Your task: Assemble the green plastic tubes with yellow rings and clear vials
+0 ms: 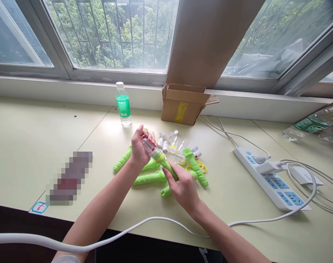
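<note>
My left hand (141, 148) is wrapped around a clear ribbed plastic cap (148, 145), and a small red spot shows inside it. The cap's lower end meets a yellow ring and the threaded top of a green plastic handle (169, 167). Closed around that handle lower down is my right hand (184, 186). Beneath and around both hands lie several loose green handles (150, 178), clear caps (182, 145), small white cylinders (165, 147) and yellow rings (201, 166). Parts of the pile are hidden by my hands.
A water bottle (123, 106) and an open cardboard box (182, 106) stand near the window ledge. On the right are a white power strip (270, 179) with cables and a lying bottle (310, 122). A white cable (144, 221) crosses the table's front edge. A blurred-out object (72, 179) lies left.
</note>
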`<state>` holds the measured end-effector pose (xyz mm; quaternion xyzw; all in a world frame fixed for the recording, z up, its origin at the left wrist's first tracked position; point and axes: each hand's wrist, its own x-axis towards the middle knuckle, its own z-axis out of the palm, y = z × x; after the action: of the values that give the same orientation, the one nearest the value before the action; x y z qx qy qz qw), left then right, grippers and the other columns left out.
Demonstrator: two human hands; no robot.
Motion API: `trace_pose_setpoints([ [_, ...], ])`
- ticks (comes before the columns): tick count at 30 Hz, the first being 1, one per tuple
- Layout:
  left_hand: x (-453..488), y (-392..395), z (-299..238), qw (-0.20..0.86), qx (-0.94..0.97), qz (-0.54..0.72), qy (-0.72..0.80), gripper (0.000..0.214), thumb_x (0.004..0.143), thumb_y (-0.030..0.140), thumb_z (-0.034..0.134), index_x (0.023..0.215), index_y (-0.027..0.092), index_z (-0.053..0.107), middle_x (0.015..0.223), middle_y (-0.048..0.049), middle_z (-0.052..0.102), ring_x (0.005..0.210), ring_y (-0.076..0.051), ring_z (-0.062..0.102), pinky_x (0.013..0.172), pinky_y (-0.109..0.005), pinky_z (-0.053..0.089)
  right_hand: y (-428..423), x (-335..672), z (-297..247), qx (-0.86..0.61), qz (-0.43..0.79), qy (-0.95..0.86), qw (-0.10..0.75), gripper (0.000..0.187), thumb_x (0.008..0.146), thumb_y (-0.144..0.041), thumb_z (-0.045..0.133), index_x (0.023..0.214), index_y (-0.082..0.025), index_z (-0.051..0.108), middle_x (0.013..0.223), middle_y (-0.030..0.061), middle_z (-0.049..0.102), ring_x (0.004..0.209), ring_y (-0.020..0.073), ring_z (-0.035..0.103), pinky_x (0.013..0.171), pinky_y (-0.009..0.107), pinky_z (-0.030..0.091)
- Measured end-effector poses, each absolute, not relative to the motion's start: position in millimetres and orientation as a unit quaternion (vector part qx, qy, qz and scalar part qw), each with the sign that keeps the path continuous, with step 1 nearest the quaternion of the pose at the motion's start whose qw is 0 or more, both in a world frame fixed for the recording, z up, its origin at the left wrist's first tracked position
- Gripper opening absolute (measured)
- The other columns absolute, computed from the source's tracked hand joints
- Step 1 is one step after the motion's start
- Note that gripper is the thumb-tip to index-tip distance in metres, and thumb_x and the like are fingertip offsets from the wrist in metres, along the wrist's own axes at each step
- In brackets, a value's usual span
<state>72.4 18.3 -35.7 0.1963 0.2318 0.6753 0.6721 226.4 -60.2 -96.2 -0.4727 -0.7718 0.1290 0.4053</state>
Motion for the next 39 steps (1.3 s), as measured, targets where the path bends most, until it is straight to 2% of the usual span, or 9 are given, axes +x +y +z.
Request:
trace_pose_setpoints([
  [3, 71.6, 16.9, -37.8, 0.669, 0.177, 0.680, 0.243, 0.042, 0.074, 0.044, 0.068, 0.056, 0.019, 0.040, 0.042, 0.0072, 0.038, 0.037, -0.006, 0.042, 0.041, -0.020, 0.037, -61.5, 225.0, -97.4, -0.464, 0.138, -0.774, 0.409, 0.026, 0.096, -0.031, 0.049, 0.114, -0.018, 0.063, 0.095, 0.0103, 0.072, 0.082, 0.0236, 0.068, 0.073, 0.034, 0.052],
  [7, 69.4, 15.0, -36.8, 0.673, 0.173, 0.675, 0.249, 0.048, 0.073, 0.051, 0.069, 0.054, 0.019, 0.039, 0.040, 0.0078, 0.034, 0.034, -0.006, 0.039, 0.036, -0.020, 0.033, -63.6, 223.0, -97.2, -0.453, 0.176, -0.775, 0.404, 0.027, 0.096, -0.032, 0.048, 0.115, -0.018, 0.062, 0.094, 0.0098, 0.072, 0.081, 0.0231, 0.067, 0.071, 0.033, 0.052],
  [11, 68.3, 12.9, -33.1, 0.675, 0.176, 0.669, 0.257, 0.051, 0.072, 0.056, 0.069, 0.053, 0.019, 0.039, 0.040, 0.0075, 0.033, 0.033, -0.006, 0.039, 0.034, -0.020, 0.032, -64.5, 222.1, -90.7, -0.450, 0.257, -0.754, 0.404, 0.023, 0.095, -0.035, 0.049, 0.099, -0.018, 0.065, 0.085, 0.0062, 0.069, 0.076, 0.0209, 0.063, 0.067, 0.031, 0.049],
  [15, 67.8, 12.5, -31.2, 0.678, 0.178, 0.666, 0.257, 0.052, 0.072, 0.055, 0.070, 0.052, 0.019, 0.039, 0.040, 0.0074, 0.033, 0.032, -0.006, 0.039, 0.033, -0.020, 0.031, -62.5, 222.3, -81.8, -0.437, 0.380, -0.715, 0.391, 0.030, 0.095, -0.039, 0.048, 0.075, -0.019, 0.057, 0.065, -0.0004, 0.053, 0.062, 0.0143, 0.050, 0.057, 0.027, 0.041],
  [20, 65.7, 14.0, -31.9, 0.688, 0.195, 0.656, 0.243, 0.054, 0.070, 0.059, 0.071, 0.052, 0.018, 0.040, 0.040, 0.0077, 0.032, 0.032, -0.005, 0.038, 0.032, -0.019, 0.030, -59.5, 223.1, -75.3, -0.397, 0.566, -0.625, 0.362, 0.039, 0.092, -0.046, 0.052, 0.065, -0.019, 0.043, 0.057, -0.0056, 0.034, 0.046, 0.0071, 0.030, 0.041, 0.022, 0.023],
  [23, 64.5, 14.5, -32.0, 0.697, 0.207, 0.646, 0.233, 0.056, 0.069, 0.061, 0.071, 0.052, 0.018, 0.039, 0.040, 0.0075, 0.032, 0.032, -0.005, 0.036, 0.031, -0.019, 0.029, -59.1, 224.5, -72.1, -0.379, 0.658, -0.557, 0.336, 0.039, 0.089, -0.050, 0.056, 0.069, -0.018, 0.047, 0.057, -0.0064, 0.036, 0.042, 0.0050, 0.029, 0.038, 0.021, 0.018],
  [29, 63.2, 13.0, -30.3, 0.726, 0.208, 0.627, 0.193, 0.058, 0.073, 0.065, 0.066, 0.051, 0.018, 0.041, 0.038, 0.0064, 0.032, 0.032, -0.005, 0.035, 0.032, -0.018, 0.030, -55.5, 232.2, -68.7, -0.338, 0.805, -0.417, 0.254, 0.036, 0.088, -0.053, 0.054, 0.093, -0.017, 0.057, 0.057, -0.0074, 0.043, 0.036, 0.0022, 0.019, 0.035, 0.019, 0.012],
  [33, 62.3, 14.3, -32.2, 0.723, 0.219, 0.632, 0.175, 0.057, 0.075, 0.066, 0.063, 0.053, 0.017, 0.043, 0.040, 0.0059, 0.034, 0.033, -0.006, 0.037, 0.033, -0.019, 0.032, -56.1, 230.5, -70.3, -0.330, 0.805, -0.417, 0.265, 0.037, 0.089, -0.053, 0.054, 0.095, -0.017, 0.058, 0.056, -0.0070, 0.045, 0.034, 0.0022, 0.023, 0.035, 0.019, 0.014],
  [39, 67.5, 17.9, -41.0, 0.696, 0.205, 0.655, 0.211, 0.048, 0.077, 0.056, 0.066, 0.058, 0.017, 0.045, 0.046, 0.0039, 0.044, 0.041, -0.009, 0.047, 0.041, -0.020, 0.040, -61.1, 220.4, -78.9, -0.415, 0.618, -0.565, 0.357, 0.037, 0.091, -0.051, 0.051, 0.077, -0.018, 0.056, 0.056, -0.0050, 0.045, 0.036, 0.0051, 0.033, 0.036, 0.022, 0.021],
])
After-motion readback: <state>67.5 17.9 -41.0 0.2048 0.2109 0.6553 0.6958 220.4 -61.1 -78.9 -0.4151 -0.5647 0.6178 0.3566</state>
